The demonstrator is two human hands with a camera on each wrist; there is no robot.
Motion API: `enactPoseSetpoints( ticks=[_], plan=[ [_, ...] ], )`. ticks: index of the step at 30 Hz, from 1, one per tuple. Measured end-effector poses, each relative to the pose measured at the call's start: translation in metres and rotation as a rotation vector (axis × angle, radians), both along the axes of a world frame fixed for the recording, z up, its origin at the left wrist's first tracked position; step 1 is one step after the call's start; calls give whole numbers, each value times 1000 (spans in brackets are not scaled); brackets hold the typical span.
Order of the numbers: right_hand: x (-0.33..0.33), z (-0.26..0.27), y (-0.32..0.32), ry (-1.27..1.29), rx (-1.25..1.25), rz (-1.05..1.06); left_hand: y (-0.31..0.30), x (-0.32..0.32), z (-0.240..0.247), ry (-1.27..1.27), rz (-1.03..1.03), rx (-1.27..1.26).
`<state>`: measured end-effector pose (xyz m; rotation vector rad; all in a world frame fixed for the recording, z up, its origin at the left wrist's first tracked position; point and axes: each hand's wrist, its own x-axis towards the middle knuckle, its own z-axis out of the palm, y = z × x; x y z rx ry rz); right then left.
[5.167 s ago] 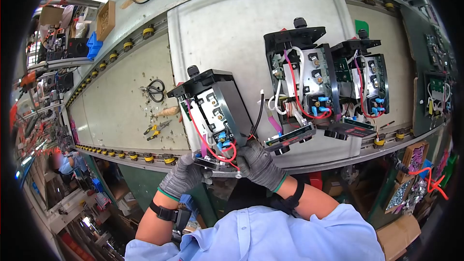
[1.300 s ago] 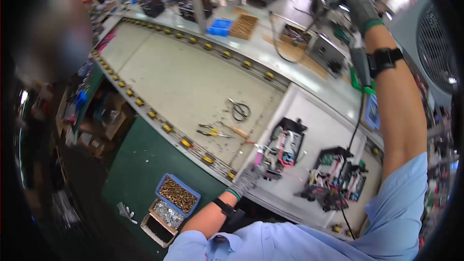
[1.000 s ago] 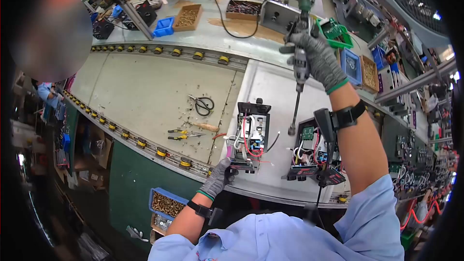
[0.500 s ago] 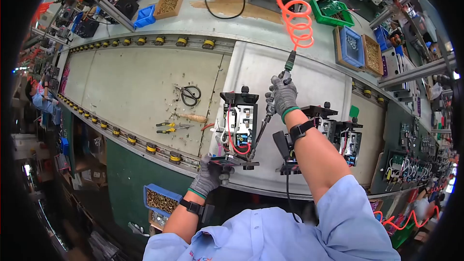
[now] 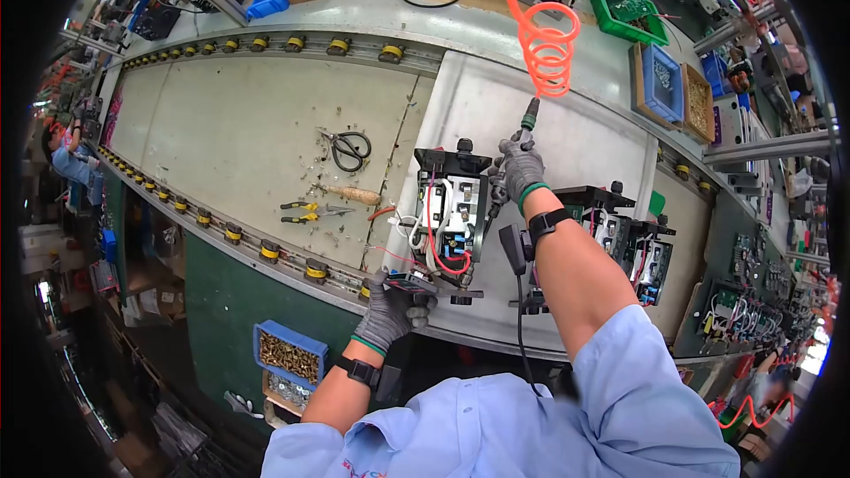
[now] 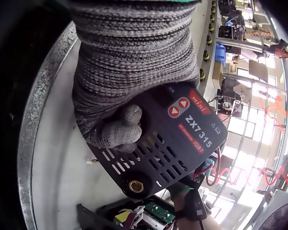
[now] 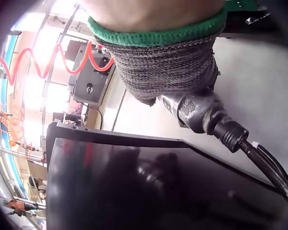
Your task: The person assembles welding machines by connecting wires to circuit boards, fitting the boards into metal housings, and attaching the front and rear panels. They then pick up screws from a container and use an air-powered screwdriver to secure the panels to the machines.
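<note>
Both hands wear grey knit gloves. In the head view my left hand [image 5: 387, 316] grips the front panel [image 5: 412, 283] of an opened welding machine [image 5: 456, 204]. The left wrist view shows that black panel [image 6: 168, 143] marked "mini ZX7 315", with vent slots and a brass socket [image 6: 136, 186]; the thumb lies over its face. My right hand [image 5: 522, 164] holds an air screwdriver [image 5: 496, 199] along the machine's right side, its shaft pointing down to the panel end. In the right wrist view the tool's grey body [image 7: 199, 112] runs beside the machine's glossy black side [image 7: 115, 182]; its tip is hidden.
A coiled orange air hose [image 5: 549, 53] rises from the screwdriver. Two more opened machines [image 5: 651, 261] stand to the right. Scissors [image 5: 347, 150] and yellow-handled pliers [image 5: 310, 211] lie left. A blue bin of screws [image 5: 290, 356] is at lower left, a green bin [image 5: 629, 13] at the back.
My right hand has left the machine, taken the overhead air screwdriver and drawn it down beside the machine, closer over the last half second. The machine stands straighter; my left hand holds its panel.
</note>
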<state>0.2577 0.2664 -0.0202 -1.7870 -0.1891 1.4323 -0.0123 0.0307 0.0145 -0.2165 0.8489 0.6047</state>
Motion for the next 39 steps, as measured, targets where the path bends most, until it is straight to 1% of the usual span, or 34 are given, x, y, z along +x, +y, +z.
enactPoseSetpoints(
  ticks=[4, 6, 7, 9, 11, 13, 15, 17, 18, 22, 24, 27, 28, 33, 34, 35, 36, 37, 39],
  plan=[
    [-4, 4, -8, -3, 10, -6, -1, 0, 1, 22, 24, -42],
    [-4, 3, -9, -81, -48, -5, 0, 0, 1, 31, 22, -18],
    [-5, 1, -10, -78, -50, -6, 0, -1, 0, 34, 20, -20],
    [-2, 0, -13, -139, -47, 57, 0, 0, -2, 10, 30, -51],
    [-3, -2, -14, -179, -34, 77, 1, 2, -3, 25, 31, -46],
    [-3, -10, -16, -216, -23, 99, 2, 3, -4, 42, 35, -43],
    [-2, -20, -19, -272, -43, 183, 2, 5, -5, 85, 64, -70],
    [-1, -31, -20, -322, -51, 217, 3, 7, -2, 63, 69, -61],
    [-2, -27, -22, -370, -55, 253, 3, 8, 2, 64, 85, -61],
    [-5, -11, -27, -349, -74, 250, 0, 6, -1, 31, 109, -44],
    [-7, -2, -28, -425, -53, 288, 0, 4, -1, 44, 92, -38],
    [-7, 6, -26, -435, -97, 281, 2, 3, 1, 75, 64, -19],
    [-6, 7, -24, -367, -115, 232, 2, 4, 2, 88, 54, -8],
    [3, -15, -21, -362, -53, 212, 0, 0, -6, 86, -10, 35],
    [8, -34, -19, -428, -39, 235, -2, -1, -8, 68, -12, 33],
    [13, -38, -14, -497, -21, 254, -2, -2, -9, 49, -14, 35],
    [12, -26, -14, -549, -57, 271, -3, -7, -12, -12, -43, 21],
    [7, -7, -14, -637, -68, 237, -2, -8, -6, -20, -55, 46],
    [7, 34, -10, -576, 161, 223, -2, -5, 6, 34, -111, 42]
  ],
)
